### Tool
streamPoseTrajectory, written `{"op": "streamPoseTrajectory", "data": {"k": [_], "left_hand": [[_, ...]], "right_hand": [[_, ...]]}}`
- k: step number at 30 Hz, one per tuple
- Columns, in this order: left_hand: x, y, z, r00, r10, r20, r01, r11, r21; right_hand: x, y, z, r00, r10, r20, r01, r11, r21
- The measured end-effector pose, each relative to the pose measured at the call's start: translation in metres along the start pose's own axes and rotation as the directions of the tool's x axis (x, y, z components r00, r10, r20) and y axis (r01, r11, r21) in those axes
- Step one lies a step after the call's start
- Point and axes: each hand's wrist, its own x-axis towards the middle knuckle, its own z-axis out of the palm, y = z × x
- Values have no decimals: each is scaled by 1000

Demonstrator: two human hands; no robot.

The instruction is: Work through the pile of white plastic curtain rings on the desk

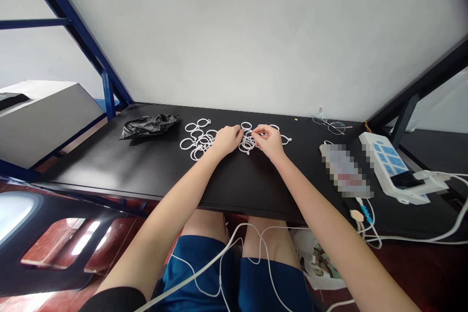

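Observation:
Several white plastic rings lie scattered on a black desk, in a left cluster and a cluster between my hands. My left hand rests on the desk with its fingers curled, pinching a white ring in the middle cluster. My right hand is opposite it, fingers closed on the same clump of rings. Both hands meet over the rings, fingertips nearly touching.
A crumpled black plastic bag lies at the left of the desk. Eyeglasses, a blurred-out phone and a white power strip with plugs and cables sit at the right. A white cable hangs over my lap.

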Motion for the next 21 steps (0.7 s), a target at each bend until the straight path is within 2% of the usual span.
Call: {"op": "streamPoseTrajectory", "data": {"k": [6,17,21], "left_hand": [[-1,1,-3,996,-52,-69,43,991,-125],[-1,2,-8,990,-128,-64,111,968,-225],[-2,4,-13,980,-171,-101,122,919,-375]], "right_hand": [[1,1,0,1000,0,-5,0,1000,6],[1,-1,0,1000,-1,-6,1,1000,-2],[0,-2,0,1000,-3,-8,3,1000,0]]}}
